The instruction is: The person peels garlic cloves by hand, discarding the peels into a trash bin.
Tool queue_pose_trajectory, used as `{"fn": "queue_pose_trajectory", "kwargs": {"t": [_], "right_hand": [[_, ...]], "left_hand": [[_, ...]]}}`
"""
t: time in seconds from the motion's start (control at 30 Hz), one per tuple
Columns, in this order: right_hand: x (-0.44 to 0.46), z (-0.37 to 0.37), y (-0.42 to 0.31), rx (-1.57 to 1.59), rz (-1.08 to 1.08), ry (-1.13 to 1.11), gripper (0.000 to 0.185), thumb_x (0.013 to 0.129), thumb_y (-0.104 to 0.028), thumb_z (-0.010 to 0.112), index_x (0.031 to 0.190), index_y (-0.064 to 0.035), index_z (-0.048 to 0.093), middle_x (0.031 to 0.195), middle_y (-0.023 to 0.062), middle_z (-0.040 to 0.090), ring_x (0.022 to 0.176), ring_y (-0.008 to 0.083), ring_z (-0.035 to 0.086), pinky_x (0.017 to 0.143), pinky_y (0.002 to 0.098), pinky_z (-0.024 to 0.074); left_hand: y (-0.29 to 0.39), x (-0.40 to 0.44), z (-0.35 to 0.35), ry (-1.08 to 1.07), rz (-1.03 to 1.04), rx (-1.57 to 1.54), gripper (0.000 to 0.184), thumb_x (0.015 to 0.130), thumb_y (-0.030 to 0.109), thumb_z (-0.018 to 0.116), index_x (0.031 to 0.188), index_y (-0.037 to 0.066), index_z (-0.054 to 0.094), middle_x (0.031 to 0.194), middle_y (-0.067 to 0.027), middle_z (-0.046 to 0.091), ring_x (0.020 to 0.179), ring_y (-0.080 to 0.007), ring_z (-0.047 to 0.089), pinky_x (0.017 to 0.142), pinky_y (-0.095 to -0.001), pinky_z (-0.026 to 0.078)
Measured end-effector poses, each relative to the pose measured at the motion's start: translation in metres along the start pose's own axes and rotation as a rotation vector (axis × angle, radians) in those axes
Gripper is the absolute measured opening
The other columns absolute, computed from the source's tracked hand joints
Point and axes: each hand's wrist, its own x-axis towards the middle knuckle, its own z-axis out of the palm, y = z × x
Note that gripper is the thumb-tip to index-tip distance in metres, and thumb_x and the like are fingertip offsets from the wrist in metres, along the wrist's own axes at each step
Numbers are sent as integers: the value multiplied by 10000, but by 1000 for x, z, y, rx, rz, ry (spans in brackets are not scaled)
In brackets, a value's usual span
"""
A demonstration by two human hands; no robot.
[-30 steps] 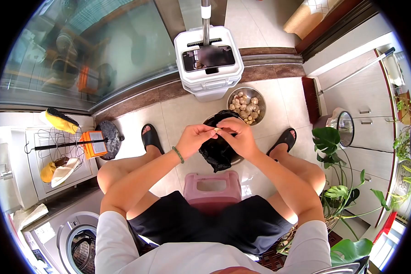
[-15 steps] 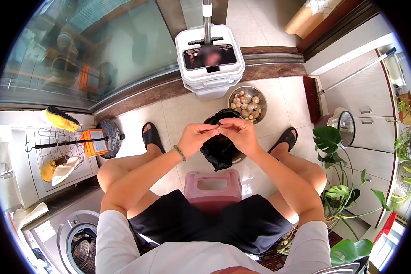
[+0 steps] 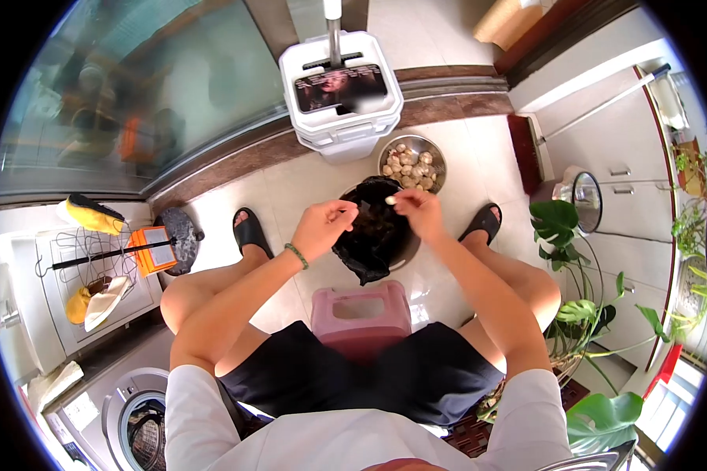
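A pale peeled garlic clove (image 3: 390, 200) is pinched in the fingertips of my right hand (image 3: 418, 210), over the right side of a bin lined with a black bag (image 3: 363, 265). My left hand (image 3: 324, 226) is at the bin's left edge, its thumb and fingers pressed together; whatever is between them, if anything, is too small to make out. A small brownish scrap shows above the bin opening, between the hands. Just beyond the bin, a steel bowl (image 3: 443, 167) holds several garlic bulbs and cloves (image 3: 407, 162).
A pink stool (image 3: 361, 334) stands between my legs. Behind the bin is a white mop bucket (image 3: 342, 137) with a phone (image 3: 342, 88) on top. Potted plants (image 3: 577, 310) and a broom (image 3: 524, 149) are on the right; a washing machine (image 3: 118, 392) is at lower left.
My hands, which were together over the bin, have moved apart, left hand to the left and right hand slightly right. The clove now shows in my right fingers. The whole view has shifted slightly.
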Motion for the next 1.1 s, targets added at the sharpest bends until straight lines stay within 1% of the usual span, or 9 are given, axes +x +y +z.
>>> {"fn": "queue_pose_trajectory", "kwargs": {"t": [0.07,0.17,0.2,0.4,0.6,0.8,0.87,1.0,1.1], "right_hand": [[9,-56,52,-59,183,259,123,874,-41,632,976,16,670,835,66,664,689,132,624,648,261,528],[11,-102,98,-8,418,553,172,883,-97,641,1012,15,662,870,76,655,730,150,627,661,285,537],[15,-107,109,37,508,694,199,888,-124,642,1032,12,657,891,80,649,754,159,627,665,300,540],[55,-106,160,141,480,619,232,890,-171,647,1051,-4,633,905,69,634,779,182,622,664,324,531],[80,-109,157,81,681,689,257,885,-251,644,1007,-26,624,889,56,622,754,183,617,647,334,511],[78,-95,60,-58,441,468,232,913,-252,594,980,-32,631,802,17,622,710,110,596,634,280,493],[64,-80,20,-111,213,291,200,883,-193,609,920,-8,677,742,44,641,638,114,597,587,260,480],[7,-29,-66,-256,-135,-19,159,890,-129,615,972,0,661,786,41,645,705,91,586,614,255,469],[-31,5,-114,-205,-318,-103,110,867,-69,632,944,7,645,808,51,623,704,109,579,608,258,461]], "left_hand": [[-6,2,-8,-84,-31,92,368,904,219,618,1187,-17,600,826,-28,668,686,-78,571,580,-222,432],[19,-4,-9,-233,-429,-25,540,828,122,552,1351,29,461,987,-34,607,766,-82,475,647,-241,426],[19,-2,-10,-243,-440,-17,540,828,122,552,1351,29,461,987,-34,607,766,-82,475,647,-241,426],[19,0,-10,-264,-571,-375,546,822,49,466,1367,27,434,1090,-66,553,868,-125,532,776,-275,454],[7,14,-13,-386,-570,-536,545,833,7,434,1377,20,421,1179,-97,558,1085,-207,572,958,-357,474],[32,21,-13,-401,-433,-546,526,911,52,484,1416,15,339,1266,-138,513,1161,-258,549,1017,-389,450],[46,18,-8,-445,-309,-594,553,935,90,527,1439,42,304,1299,-141,500,1163,-272,556,1028,-393,445],[49,12,-5,-495,-194,-533,568,941,82,550,1451,91,302,1314,-135,508,1110,-222,587,940,-341,487],[60,7,2,-526,-149,-415,570,942,111,566,1450,102,306,1271,-94,546,1069,-159,586,907,-306,478]]}}
